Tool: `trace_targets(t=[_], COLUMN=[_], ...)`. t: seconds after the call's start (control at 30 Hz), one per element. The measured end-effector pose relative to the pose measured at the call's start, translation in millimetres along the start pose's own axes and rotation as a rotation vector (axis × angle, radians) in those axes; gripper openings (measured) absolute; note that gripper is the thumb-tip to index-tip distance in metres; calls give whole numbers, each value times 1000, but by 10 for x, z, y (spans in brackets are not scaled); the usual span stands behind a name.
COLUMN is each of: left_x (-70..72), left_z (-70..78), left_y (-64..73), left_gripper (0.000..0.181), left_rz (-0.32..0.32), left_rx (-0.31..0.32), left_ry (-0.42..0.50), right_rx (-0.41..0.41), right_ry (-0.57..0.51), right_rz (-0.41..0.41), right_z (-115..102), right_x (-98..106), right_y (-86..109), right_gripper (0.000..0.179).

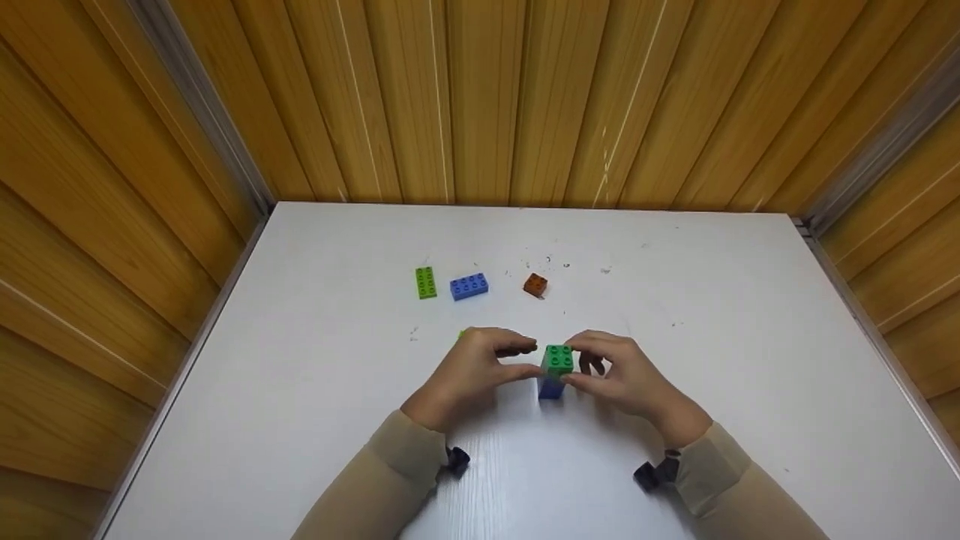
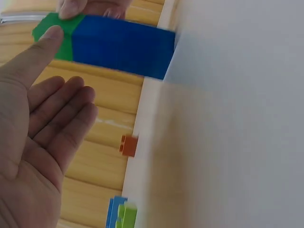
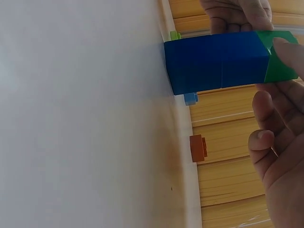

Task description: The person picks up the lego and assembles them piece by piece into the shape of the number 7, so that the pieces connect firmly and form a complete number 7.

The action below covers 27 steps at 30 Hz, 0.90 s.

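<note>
A green building brick [image 1: 559, 357] sits on top of an upright blue brick stack [image 3: 213, 62] that stands on the table; a seam shows in the blue part. My right hand [image 1: 616, 367] pinches the green brick between thumb and forefinger, its other fingers loosely bent. With its thumb tip, my left hand [image 1: 484, 360] touches the green brick from the left. The left hand's other fingers [image 2: 71, 114] are relaxed and hold nothing. In the left wrist view, part of the right hand [image 2: 92, 7] shows behind the stack.
Farther back on the white table [image 1: 337, 360] lie a lime-green brick [image 1: 426, 283], a blue brick [image 1: 469, 286] and a small orange-brown brick [image 1: 535, 284]. Another lime-green piece [image 1: 462, 333] is mostly hidden behind my left hand. Wood-patterned walls [image 1: 480, 105] border the table's back and sides.
</note>
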<state>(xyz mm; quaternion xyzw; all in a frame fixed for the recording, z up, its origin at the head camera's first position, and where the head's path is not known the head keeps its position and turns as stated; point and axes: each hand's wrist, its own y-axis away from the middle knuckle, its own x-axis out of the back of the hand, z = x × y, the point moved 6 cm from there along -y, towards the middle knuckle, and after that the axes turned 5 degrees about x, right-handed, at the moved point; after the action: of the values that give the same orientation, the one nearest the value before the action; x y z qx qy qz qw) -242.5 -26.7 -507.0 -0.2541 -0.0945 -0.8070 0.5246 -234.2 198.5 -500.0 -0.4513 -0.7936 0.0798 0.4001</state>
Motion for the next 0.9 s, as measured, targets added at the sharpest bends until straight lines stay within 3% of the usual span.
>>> trace_targets(t=[0.13, 0.33, 0.5, 0.63, 0.9], left_x=[217, 627, 928, 1063, 1137], left_z=[-141, -459, -700, -878, -1129], left_y=[-3, 31, 67, 15, -186], left_gripper=[41, 39, 52, 65, 74], left_rz=[95, 331, 500, 551, 574], left_rx=[85, 297, 410, 500, 636], left_ry=[63, 152, 181, 177, 100], right_rx=[-25, -25, -23, -29, -24], right_ry=[9, 18, 6, 6, -8], right_rz=[-1, 4, 2, 9, 7], right_z=[20, 31, 31, 39, 42], right_x=[2, 1, -1, 23, 4], right_y=[17, 25, 3, -10, 24], right_gripper=[33, 33, 32, 33, 33])
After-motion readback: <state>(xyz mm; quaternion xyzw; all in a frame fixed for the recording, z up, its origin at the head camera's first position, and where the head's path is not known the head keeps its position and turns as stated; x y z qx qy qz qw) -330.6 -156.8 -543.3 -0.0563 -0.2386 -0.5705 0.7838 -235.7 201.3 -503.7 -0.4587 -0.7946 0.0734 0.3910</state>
